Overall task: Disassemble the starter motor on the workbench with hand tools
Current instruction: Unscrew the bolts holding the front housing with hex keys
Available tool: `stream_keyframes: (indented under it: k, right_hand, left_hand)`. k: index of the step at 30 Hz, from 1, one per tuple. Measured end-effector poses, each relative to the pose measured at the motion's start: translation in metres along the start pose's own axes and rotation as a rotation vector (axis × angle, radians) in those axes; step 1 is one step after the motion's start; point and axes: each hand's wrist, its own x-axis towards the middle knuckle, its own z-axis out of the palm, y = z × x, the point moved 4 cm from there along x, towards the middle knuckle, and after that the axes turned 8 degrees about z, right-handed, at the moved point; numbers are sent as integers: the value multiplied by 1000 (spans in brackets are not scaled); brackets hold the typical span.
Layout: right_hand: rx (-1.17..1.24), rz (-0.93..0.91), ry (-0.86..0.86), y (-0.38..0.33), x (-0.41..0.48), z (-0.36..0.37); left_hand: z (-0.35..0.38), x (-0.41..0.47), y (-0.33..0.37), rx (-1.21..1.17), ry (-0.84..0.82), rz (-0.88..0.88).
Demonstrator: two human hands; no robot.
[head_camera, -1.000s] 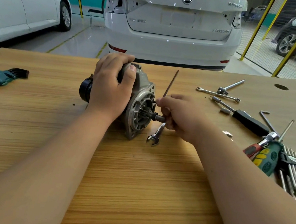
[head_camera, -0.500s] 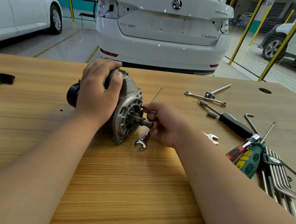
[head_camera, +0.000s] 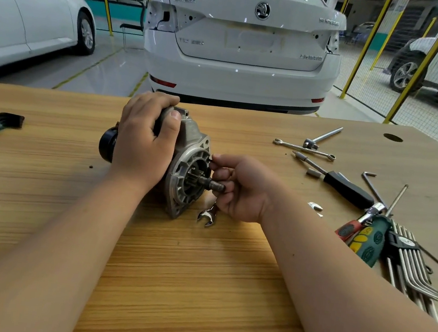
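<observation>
Centrally on the worktop (head_camera: 168, 284) the starter motor (head_camera: 189, 159) lies on its side, left hand (head_camera: 142, 144) curled over its housing gripping it, right hand (head_camera: 242, 191) at the flange, fingers (head_camera: 221, 161) pinching a small dark part (head_camera: 210, 159) too hidden to identify, wrench (head_camera: 207, 216) half-covered beneath

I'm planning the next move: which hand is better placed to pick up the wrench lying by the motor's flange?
Probably the right hand: it sits directly over the wrench, though it pinches a small dark part. The left hand grips the starter motor, steadying it.
</observation>
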Motion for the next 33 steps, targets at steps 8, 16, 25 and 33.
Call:
stream_keyframes:
  k: [8,16,25,33]
  right_hand:
    - [-143,-40,73,-2,2,-4]
    - [-125,-23,45,-3,4,-4]
    - [-445,-251,227,-13,6,-9]
    - [-1179,-731,517,-31,-20,2]
  left_hand:
    - [1,1,-1,-3,5,-4]
    - [0,1,-1,2,15,6]
    - [0,-1,-1,18,12,-3]
    - [1,0,-3,22,29,19]
